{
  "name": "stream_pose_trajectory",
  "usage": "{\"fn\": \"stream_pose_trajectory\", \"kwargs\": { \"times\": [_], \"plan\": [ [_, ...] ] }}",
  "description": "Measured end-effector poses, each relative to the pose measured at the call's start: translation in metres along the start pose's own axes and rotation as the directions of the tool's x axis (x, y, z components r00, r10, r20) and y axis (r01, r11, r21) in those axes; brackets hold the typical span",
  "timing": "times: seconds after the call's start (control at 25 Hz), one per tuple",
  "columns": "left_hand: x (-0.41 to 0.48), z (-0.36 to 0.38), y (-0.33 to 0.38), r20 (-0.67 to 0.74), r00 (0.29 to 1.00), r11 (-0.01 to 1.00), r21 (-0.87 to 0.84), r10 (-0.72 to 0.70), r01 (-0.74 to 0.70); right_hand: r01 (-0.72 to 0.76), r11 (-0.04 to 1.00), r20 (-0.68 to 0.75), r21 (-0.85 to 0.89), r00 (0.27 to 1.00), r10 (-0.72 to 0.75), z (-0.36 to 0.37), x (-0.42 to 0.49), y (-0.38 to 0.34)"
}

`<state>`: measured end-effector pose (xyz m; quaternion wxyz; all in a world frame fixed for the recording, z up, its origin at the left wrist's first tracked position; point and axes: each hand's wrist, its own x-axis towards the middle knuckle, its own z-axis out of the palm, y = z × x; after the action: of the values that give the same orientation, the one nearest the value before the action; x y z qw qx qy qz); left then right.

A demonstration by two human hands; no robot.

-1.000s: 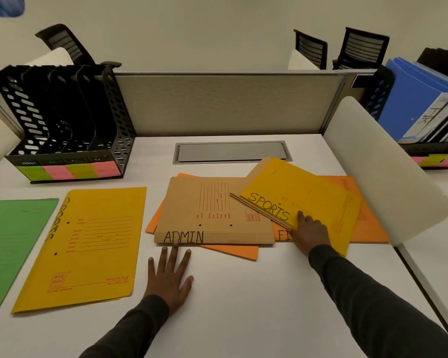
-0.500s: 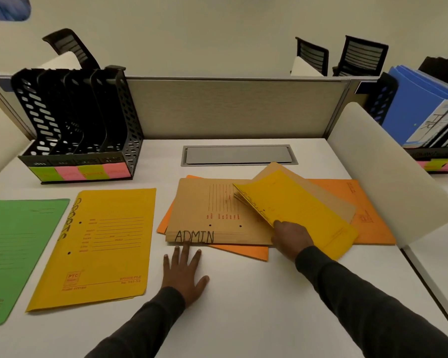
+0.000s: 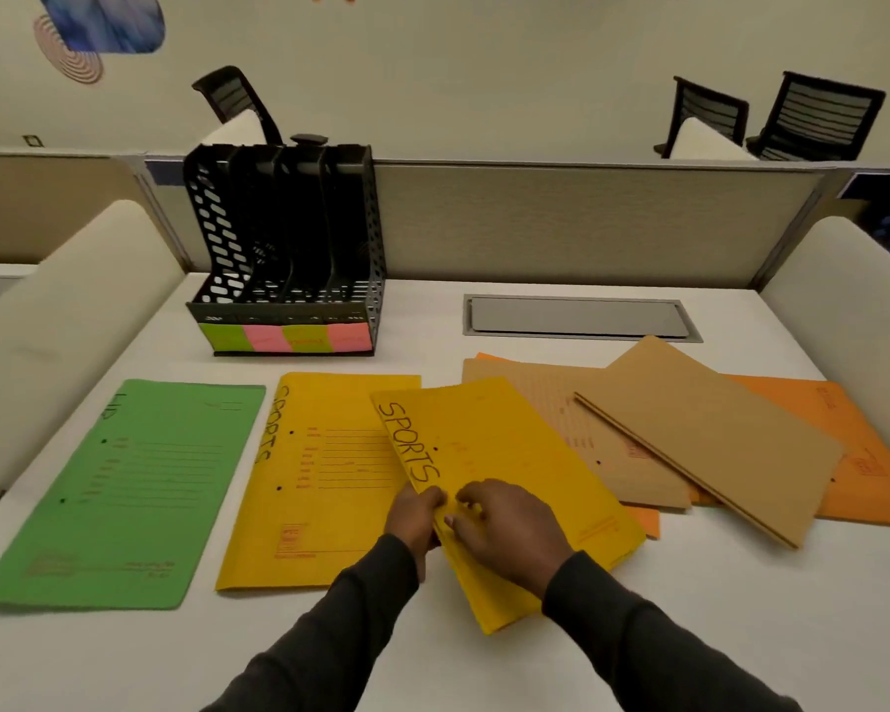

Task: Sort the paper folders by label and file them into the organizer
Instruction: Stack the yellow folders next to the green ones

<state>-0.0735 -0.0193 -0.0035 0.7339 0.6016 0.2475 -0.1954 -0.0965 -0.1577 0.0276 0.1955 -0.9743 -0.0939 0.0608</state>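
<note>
Both hands hold a yellow folder marked SPORTS (image 3: 504,454) just above the desk, tilted, its left edge over another yellow SPORTS folder (image 3: 319,480) lying flat. My left hand (image 3: 414,516) pinches its left edge; my right hand (image 3: 509,531) rests on top with fingers curled on it. A green folder (image 3: 124,485) lies at the left. Brown folders (image 3: 710,434) and orange folders (image 3: 854,454) are heaped at the right. The black organizer (image 3: 289,249) stands empty at the back left, with green and pink sticky labels on its front.
A grey cable hatch (image 3: 576,318) is set in the white desk (image 3: 432,660) behind the heap. A beige partition (image 3: 561,223) closes the back; white curved dividers (image 3: 63,310) flank both sides. Office chairs stand beyond.
My right hand carried the yellow SPORTS folder leftward off the heap toward the other yellow folder. My left hand left the desk near the ADMIN folder and took hold of it. The head turned left.
</note>
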Motion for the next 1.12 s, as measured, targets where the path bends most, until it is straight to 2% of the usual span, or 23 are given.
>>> {"fn": "stream_pose_trajectory", "kwargs": {
  "times": [0.16,0.28,0.36,0.4,0.44,0.48,0.52,0.56,0.64,0.72,1.04,1.12],
  "plan": [
    [0.015,-0.097,0.047,0.023,0.996,0.995,-0.049,0.084,-0.082,-0.194,0.979,0.048,0.067,0.98,0.191,0.015,0.015,0.001],
    [0.033,-0.168,0.086,0.052,0.996,0.993,-0.088,0.078,-0.074,-0.288,0.901,0.077,0.324,0.958,0.278,0.033,0.024,-0.01],
    [0.045,-0.205,0.107,0.06,0.996,0.997,-0.016,0.073,-0.072,-0.277,0.852,0.109,0.444,0.961,0.256,0.048,0.031,-0.026],
    [0.052,-0.218,0.111,0.037,0.996,0.991,0.107,0.077,-0.081,-0.279,0.84,0.128,0.465,0.96,0.248,0.057,0.033,-0.035],
    [0.06,-0.227,0.111,-0.017,0.995,0.948,0.305,0.097,-0.088,-0.287,0.836,0.152,0.468,0.958,0.244,0.066,0.035,-0.042],
    [0.068,-0.234,0.105,-0.086,0.987,0.841,0.537,0.132,-0.066,-0.301,0.842,0.18,0.447,0.953,0.245,0.076,0.036,-0.047],
    [0.074,-0.237,0.095,-0.143,0.974,0.69,0.724,0.173,-0.016,-0.315,0.864,0.204,0.394,0.946,0.252,0.085,0.035,-0.052],
    [0.076,-0.237,0.084,-0.163,0.964,0.545,0.838,0.211,0.022,-0.322,0.89,0.214,0.323,0.941,0.263,0.094,0.035,-0.056],
    [0.076,-0.232,0.061,-0.132,0.96,0.326,0.944,0.247,0.046,-0.33,0.914,0.205,0.235,0.936,0.285,0.106,0.033,-0.06],
    [0.077,-0.226,0.045,-0.11,0.959,0.196,0.979,0.262,0.059,-0.345,0.907,0.2,0.241,0.932,0.301,0.11,0.035,-0.063],
    [0.079,-0.215,0.038,-0.23,0.938,0.136,0.97,0.259,0.2,-0.347,0.841,0.187,0.415,0.937,0.295,0.112,0.034,-0.078],
    [0.078,-0.21,0.034,-0.247,0.932,0.113,0.968,0.264,0.224,-0.359,0.798,0.19,0.484,0.933,0.304,0.112,0.031,-0.078]
  ]
}}
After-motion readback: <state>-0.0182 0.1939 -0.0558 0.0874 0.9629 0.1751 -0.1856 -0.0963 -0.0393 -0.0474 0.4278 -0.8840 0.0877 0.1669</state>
